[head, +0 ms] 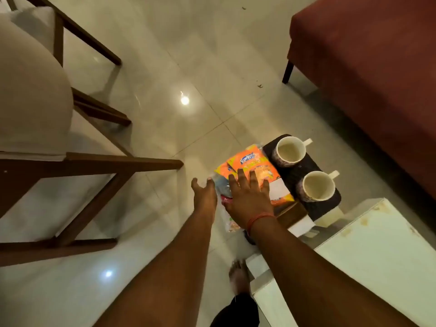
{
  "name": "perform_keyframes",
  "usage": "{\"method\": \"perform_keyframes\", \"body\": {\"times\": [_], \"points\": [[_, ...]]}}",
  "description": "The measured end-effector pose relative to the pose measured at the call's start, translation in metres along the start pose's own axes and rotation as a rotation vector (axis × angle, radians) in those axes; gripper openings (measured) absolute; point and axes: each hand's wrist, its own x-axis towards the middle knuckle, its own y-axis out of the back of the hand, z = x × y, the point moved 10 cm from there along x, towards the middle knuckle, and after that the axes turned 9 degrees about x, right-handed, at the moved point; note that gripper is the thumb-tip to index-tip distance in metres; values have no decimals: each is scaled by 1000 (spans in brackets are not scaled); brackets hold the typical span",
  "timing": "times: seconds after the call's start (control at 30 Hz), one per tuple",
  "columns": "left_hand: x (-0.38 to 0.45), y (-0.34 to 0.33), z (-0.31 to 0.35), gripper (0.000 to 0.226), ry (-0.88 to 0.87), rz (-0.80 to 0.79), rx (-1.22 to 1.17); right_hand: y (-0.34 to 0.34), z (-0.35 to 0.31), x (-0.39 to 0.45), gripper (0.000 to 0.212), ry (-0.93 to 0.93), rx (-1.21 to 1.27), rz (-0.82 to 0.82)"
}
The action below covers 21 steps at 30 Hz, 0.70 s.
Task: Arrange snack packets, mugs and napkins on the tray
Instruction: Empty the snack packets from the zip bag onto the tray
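Note:
Two orange snack packets (256, 162) lie overlapping on a wooden tray (292, 214), with a bluish packet (223, 185) and a clear one (230, 223) beside them. My right hand (247, 199) presses flat on the packets, fingers straight and spread. At the packets' left edge my left hand (204, 193) rests with thumb and fingers extended; its fingertips are blurred. Two empty white mugs, the far mug (290, 151) and the near mug (319, 187), stand on a dark mat (298, 174) at the tray's right. A white napkin (303, 226) peeks out at the near edge.
The tray sits on a low stand over the glossy tiled floor (188, 55). A white table (377, 256) is at the lower right and a red sofa (377, 67) behind the mugs. A wooden chair (94, 161) with a beige cushion fills the left. My foot (239, 277) is below.

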Motion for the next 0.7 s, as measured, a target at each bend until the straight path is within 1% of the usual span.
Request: {"method": "perform_keyframes", "body": {"times": [0.07, 0.17, 0.2, 0.27, 0.33, 0.43, 0.5, 0.57, 0.63, 0.7], "points": [[8, -7, 4, 57, -6, -58, -112, -2, 0, 3, 71, -4, -34, 18], [23, -9, 4, 47, -17, -116, -183, -8, 1, 0, 69, 43, -69, 41], [25, -8, 4, 47, -24, -123, -190, -8, 2, -2, 67, 56, -75, 39], [20, -3, 14, 56, -88, -117, -170, -5, 3, -7, 64, 68, -72, 36], [0, 7, 32, 66, -176, -114, -139, 5, -2, -16, 60, 71, -4, 40], [-42, 35, 73, 71, -362, -43, -33, 24, -20, -36, 60, 116, 77, 57], [-74, 52, 102, 70, -516, -28, 79, 35, -32, -55, 68, 150, 61, 54], [-111, 63, 130, 69, -682, -37, 215, 52, -39, -79, 76, 142, 60, 58], [-153, 70, 152, 64, -870, 4, 401, 73, -44, -106, 78, 125, 63, 86], [-205, 71, 168, 56, -1055, 42, 530, 100, -44, -138, 76, 116, 59, 130]]}}
